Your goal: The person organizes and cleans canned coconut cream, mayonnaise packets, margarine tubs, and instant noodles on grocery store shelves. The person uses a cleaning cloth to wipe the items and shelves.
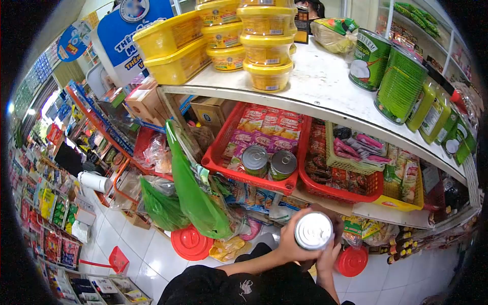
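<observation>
A tin can (313, 231) is held up in front of my chest, its shiny metal lid turned toward me. My left hand (288, 240) wraps round its left side, fingers closed. On the lower right, my right hand (328, 255) presses against the same can with its fingers closed round it. Something dark brown (337, 226) shows behind the can and between the hands; I cannot tell what it is. Two more cans, a left one (254, 160) and a right one (283, 164), stand in a red basket (239, 175) on packets, beyond my hands.
Above, a white shelf (310, 81) bears yellow tubs (267, 76), green cans (401, 84) and green bottles. Another red basket (345, 190) sits to the right. Green plastic bags (195, 188) hang at the left, over a red lid (191, 243) near the floor.
</observation>
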